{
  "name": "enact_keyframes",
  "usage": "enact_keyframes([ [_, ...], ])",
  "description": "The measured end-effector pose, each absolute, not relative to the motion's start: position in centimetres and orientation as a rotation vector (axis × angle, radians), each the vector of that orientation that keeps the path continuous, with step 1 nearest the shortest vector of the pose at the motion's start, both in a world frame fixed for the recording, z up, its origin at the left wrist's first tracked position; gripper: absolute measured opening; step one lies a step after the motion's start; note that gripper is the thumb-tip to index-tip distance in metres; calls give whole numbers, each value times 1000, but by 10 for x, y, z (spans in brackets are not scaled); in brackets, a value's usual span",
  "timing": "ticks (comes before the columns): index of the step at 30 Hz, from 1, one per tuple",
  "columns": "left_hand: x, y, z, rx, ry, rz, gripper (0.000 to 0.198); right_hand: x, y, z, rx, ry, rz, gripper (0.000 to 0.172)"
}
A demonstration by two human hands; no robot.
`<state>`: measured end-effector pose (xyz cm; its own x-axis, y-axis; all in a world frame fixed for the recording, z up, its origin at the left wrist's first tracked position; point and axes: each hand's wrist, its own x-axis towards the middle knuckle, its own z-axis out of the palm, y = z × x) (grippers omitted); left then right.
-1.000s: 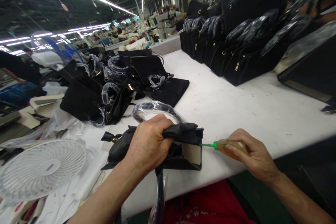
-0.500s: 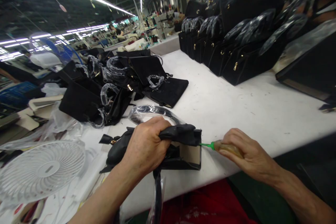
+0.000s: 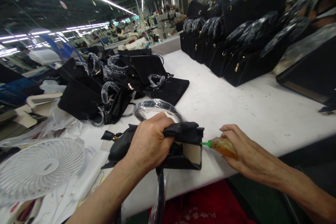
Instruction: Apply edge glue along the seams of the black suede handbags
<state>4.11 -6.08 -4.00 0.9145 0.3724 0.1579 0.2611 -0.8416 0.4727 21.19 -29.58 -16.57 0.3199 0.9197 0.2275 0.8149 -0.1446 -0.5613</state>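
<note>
A black handbag (image 3: 183, 162) lies on the white table in front of me, its beige inner board showing at the right end. My left hand (image 3: 152, 140) is closed on the bag's upper edge. Plastic film wraps the bag's handle (image 3: 152, 104), which arches up behind that hand. In my right hand (image 3: 241, 147) is a glue bottle (image 3: 224, 147) with amber liquid and a thin green nozzle. The nozzle tip is at the right edge of the bag; whether it touches I cannot tell. My right fingers wrap the bottle loosely.
Several black bags (image 3: 115, 87) are heaped at the left back. Rows of finished black bags (image 3: 236, 59) stand along the right back. A white fan (image 3: 43, 168) is at the left front, with tools (image 3: 28, 211) below it. The white table (image 3: 223, 108) spans the middle.
The index finger of my right hand has lifted from the bottle, baring more of it. My left hand still grips the bag. The view has shifted slightly.
</note>
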Motion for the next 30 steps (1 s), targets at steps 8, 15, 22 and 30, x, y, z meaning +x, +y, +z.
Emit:
enact_keyframes([
  [8,38,-62,-41,2621,471,341,17,216,-301,-175,-2156,-1388,337,42],
  [15,37,-63,-42,2614,477,346,16,220,-304,-176,-2154,-1297,262,62],
  [22,34,-66,-41,2638,488,347,16,217,-306,-184,-2145,-1110,330,35],
  [30,36,-66,-42,2644,494,343,16,214,-307,-187,-2173,-920,161,63],
])
